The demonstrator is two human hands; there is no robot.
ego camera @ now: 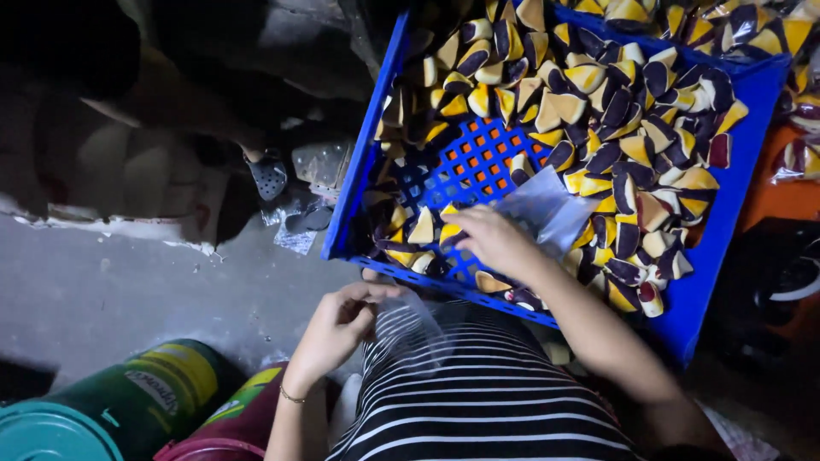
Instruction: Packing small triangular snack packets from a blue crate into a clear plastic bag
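A blue plastic crate [735, 196] rests in front of my lap, filled with several wedge-shaped pieces [632, 128] in yellow, cream and dark purple. My right hand [495, 241] reaches into the crate near its front edge, fingers curled over the pieces, with a clear plastic bag [547, 209] lying against the hand. Whether it grips a piece is hidden. My left hand [337, 324] hovers above my lap in striped clothing and pinches another thin clear plastic bag [418, 320] by its edge.
A green cylindrical container with a teal lid [102, 410] and a dark red container [231, 423] stand at the lower left. Grey concrete floor [128, 282] lies to the left, with sacks and scraps behind it. More bagged pieces [799, 154] sit at right.
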